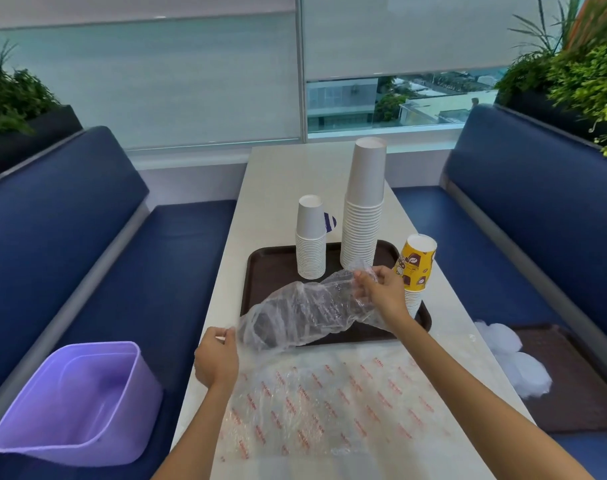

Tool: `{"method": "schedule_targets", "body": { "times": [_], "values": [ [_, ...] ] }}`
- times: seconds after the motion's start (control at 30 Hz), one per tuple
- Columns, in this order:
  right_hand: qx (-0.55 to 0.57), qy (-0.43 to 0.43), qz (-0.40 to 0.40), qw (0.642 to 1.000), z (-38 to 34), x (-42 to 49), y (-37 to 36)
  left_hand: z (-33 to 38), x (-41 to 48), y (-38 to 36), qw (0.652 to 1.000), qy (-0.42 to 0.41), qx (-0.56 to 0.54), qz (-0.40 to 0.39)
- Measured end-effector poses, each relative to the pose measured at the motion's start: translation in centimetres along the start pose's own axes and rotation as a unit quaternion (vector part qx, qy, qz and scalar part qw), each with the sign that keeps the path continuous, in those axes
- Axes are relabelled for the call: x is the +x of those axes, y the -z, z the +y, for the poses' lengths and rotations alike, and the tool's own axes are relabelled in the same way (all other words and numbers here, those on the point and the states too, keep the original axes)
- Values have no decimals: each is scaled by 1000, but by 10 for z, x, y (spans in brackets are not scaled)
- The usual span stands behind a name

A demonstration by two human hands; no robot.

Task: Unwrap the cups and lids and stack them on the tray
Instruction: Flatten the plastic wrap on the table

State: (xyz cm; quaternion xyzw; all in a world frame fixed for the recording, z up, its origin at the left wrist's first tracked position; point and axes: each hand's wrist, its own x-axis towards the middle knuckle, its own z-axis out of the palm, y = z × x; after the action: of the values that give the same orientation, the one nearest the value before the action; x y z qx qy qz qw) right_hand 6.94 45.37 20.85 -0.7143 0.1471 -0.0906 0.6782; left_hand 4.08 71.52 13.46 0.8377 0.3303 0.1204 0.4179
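Cups stand rim-down on the brown tray [260, 271] at mid-table as a short white stack [310, 244] at left, a tall white stack [362, 209] at centre and a yellow printed stack [414, 268] at right. Over the tray's near half hangs a clear wrapper [305, 313]: the left hand [216, 358] pinches its near end, and the right hand [381, 289] has fingers curled on its far end. Whether it is empty cannot be told. Best practice: draw it toward the purple bin [77, 400], near left, clear of the stacks.

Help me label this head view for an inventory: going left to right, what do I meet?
Purple bin → left hand → short white cup stack → tall white cup stack → yellow cup stack → white bundle. The clear wrapper spans the middle, so omitted.
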Motion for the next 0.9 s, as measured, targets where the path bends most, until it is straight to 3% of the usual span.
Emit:
{"method": "schedule_targets", "body": {
  "times": [0.13,0.23,0.33,0.43,0.63,0.9],
  "values": [
    [-16,27,-35,999,-8,-1,2,10,7,4,999,4,46,7],
    [-6,30,-56,998,-14,-4,-3,43,-10,9,990,-127,-60,27],
    [17,25,-72,997,-21,-9,-13,77,-32,4,954,-270,-111,-76],
    [61,16,-100,993,-28,-11,-18,96,-41,-6,922,-341,-43,-179],
    [104,0,-143,984,-39,-8,-8,96,-37,-16,894,-410,13,-180],
    [22,41,-126,991,-58,-7,-8,101,-39,-8,880,-445,-2,-165]
  ]
}}
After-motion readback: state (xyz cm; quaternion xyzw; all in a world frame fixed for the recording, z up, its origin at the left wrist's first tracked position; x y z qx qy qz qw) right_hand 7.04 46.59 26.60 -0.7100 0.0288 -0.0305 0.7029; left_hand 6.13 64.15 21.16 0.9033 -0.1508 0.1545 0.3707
